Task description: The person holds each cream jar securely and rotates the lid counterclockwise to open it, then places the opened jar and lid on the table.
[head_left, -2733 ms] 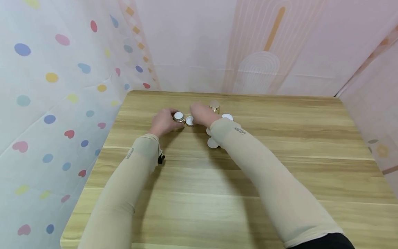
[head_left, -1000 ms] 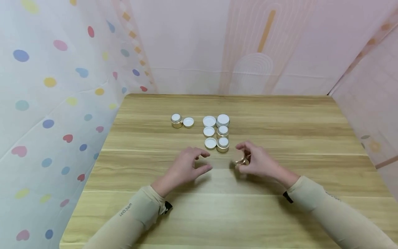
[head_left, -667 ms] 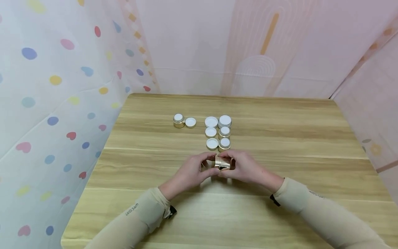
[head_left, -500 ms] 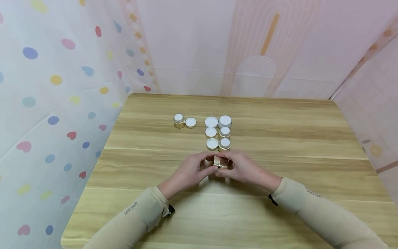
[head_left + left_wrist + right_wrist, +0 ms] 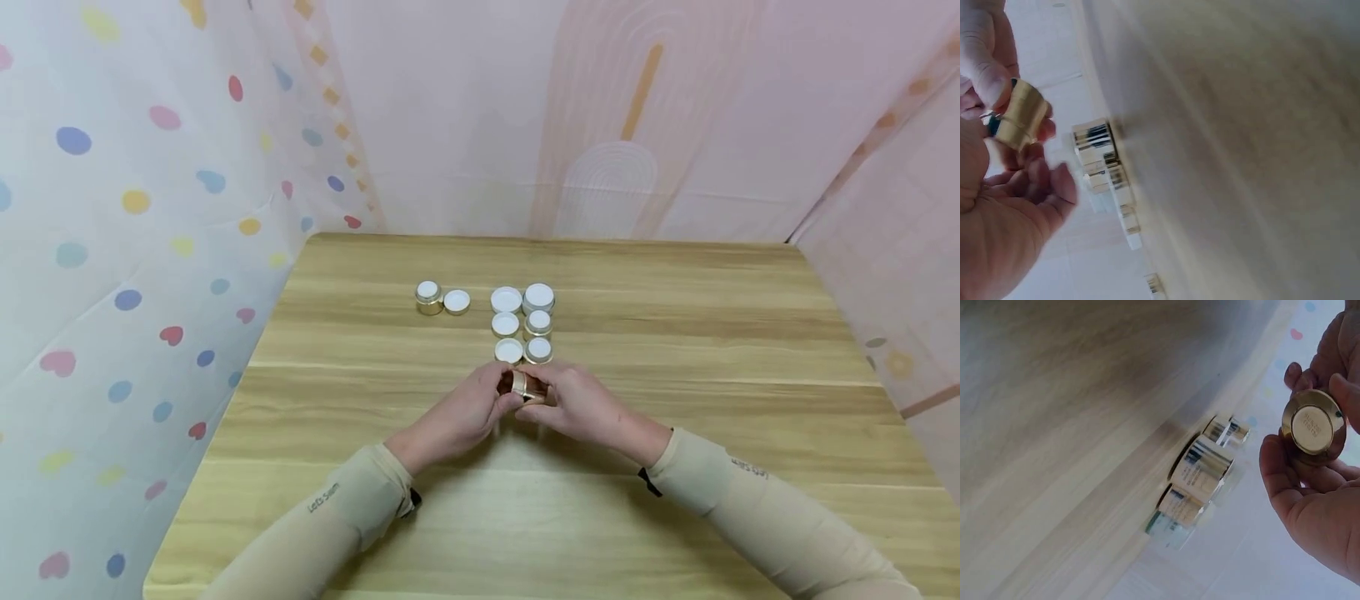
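Just in front of the rows of jars, both hands hold one small gold cosmetic jar [image 5: 530, 387] lying on its side in the air. My left hand [image 5: 471, 410] pinches the lid end between thumb and fingers. At the other end, my right hand [image 5: 588, 408] grips the body. Small print shows on the jar's round base [image 5: 1313, 429] in the right wrist view. Beyond the hands stand a column of opened jars [image 5: 538, 322] and, left of it, a column of upturned white-lined lids [image 5: 506, 324]. The fingers cover part of the held jar.
Farther left, another opened gold jar [image 5: 428, 297] stands beside its upturned lid [image 5: 457, 302]. The wooden table [image 5: 675, 333] meets a patterned curtain [image 5: 450, 125] at the back, with more curtain at both sides.
Earlier the hands were at the far left jar and lid; the right hand then brought a gold jar nearer. The left hand joined it, and both now hold the jar, slightly farther left.
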Demonstrator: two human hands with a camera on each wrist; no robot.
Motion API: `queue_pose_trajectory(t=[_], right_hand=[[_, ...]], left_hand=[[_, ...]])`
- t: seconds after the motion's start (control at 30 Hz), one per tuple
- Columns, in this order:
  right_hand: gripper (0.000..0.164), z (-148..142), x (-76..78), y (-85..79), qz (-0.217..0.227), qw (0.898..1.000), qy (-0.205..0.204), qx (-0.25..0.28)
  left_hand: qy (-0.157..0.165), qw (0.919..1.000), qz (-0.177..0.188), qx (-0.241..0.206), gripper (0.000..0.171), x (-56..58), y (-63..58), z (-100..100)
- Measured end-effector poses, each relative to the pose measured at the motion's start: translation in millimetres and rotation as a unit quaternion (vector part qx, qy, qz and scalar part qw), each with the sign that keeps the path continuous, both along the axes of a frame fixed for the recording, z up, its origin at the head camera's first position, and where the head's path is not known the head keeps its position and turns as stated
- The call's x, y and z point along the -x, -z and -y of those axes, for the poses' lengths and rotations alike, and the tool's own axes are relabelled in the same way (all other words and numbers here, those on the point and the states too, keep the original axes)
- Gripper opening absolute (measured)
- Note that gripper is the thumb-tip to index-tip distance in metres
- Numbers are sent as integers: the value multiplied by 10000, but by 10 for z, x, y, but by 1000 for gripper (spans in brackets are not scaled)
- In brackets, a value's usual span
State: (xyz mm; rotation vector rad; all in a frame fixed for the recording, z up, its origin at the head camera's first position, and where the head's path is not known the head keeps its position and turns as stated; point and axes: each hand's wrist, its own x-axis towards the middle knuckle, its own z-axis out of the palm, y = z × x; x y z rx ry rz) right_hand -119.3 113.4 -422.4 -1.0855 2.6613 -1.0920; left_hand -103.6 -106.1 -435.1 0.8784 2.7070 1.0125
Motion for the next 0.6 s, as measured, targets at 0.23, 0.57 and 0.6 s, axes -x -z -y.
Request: queue_pose_trajectory(t=[0.23,0.57,0.6], right_hand=[[51,-37,7,31,-37,9978,509,426],[53,-34,-82,-56,236,9930,1144,169],[52,-31,-91,-61,267,9924,1190,155]], left_hand=[[-443,9977,-514,18,69,-22,-74,-1],[-360,9928,-1138,-134,56,-36,-94,16],[-377,9931,-1098,-167,56,-36,-90,13]])
